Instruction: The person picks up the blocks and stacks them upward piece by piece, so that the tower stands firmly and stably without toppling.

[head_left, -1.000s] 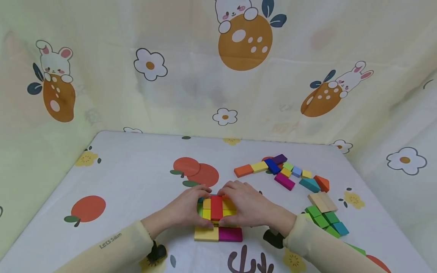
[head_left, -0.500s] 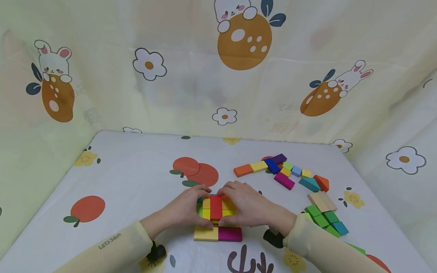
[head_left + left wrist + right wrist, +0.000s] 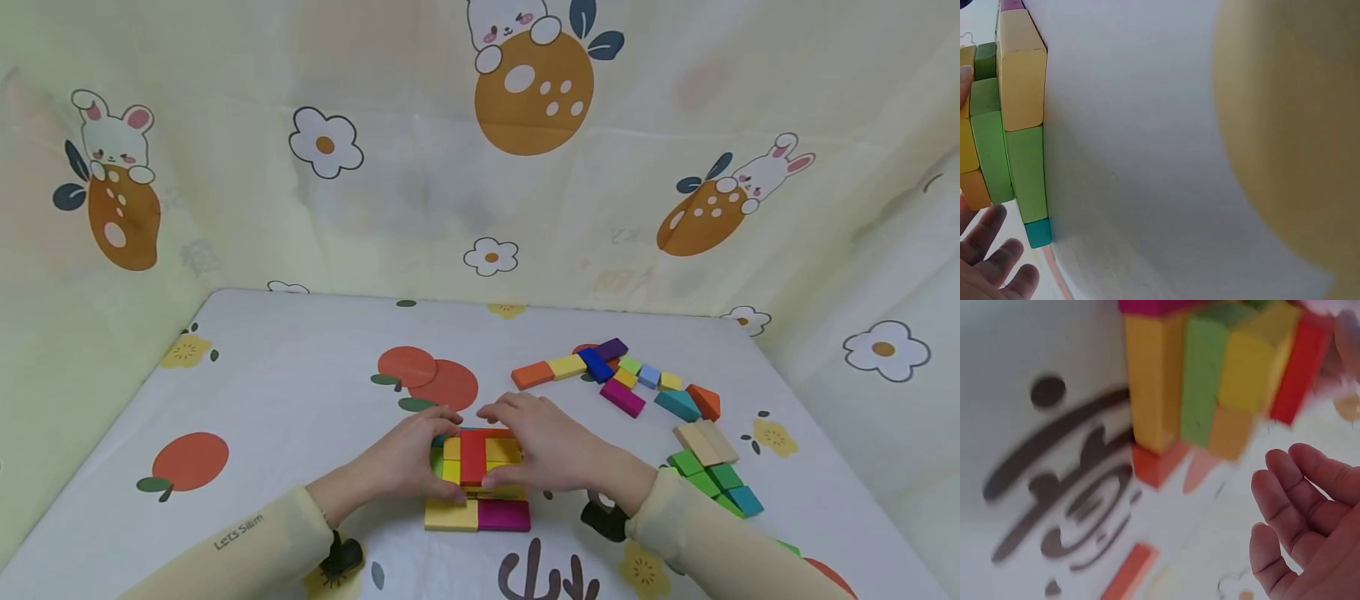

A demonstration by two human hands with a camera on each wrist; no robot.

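Observation:
A layered stack of colored wooden blocks stands on the table in the head view. Its top carries a long red block (image 3: 472, 458), lying across yellow blocks (image 3: 502, 451). At the front of the base are a cream block (image 3: 452, 515) and a magenta block (image 3: 504, 515). My left hand (image 3: 408, 454) spans the stack's left side, thumb at the front and fingertips at the back, pinching it. Green blocks (image 3: 991, 156) show on that side in the left wrist view. My right hand (image 3: 551, 446) hovers at the right side, its fingers (image 3: 1279, 500) extended and apart from the blocks.
Loose blocks lie at the back right, among them an orange block (image 3: 532, 375), a blue block (image 3: 596, 365) and a teal triangle (image 3: 677, 405). Nearer on the right are wooden-colored blocks (image 3: 706, 443) and several green blocks (image 3: 702, 483). A patterned cloth (image 3: 285, 400) covers the table.
My right hand has eased slightly to the right, uncovering more of the stack's right side. My left hand stays in place on the stack. The loose blocks have not moved.

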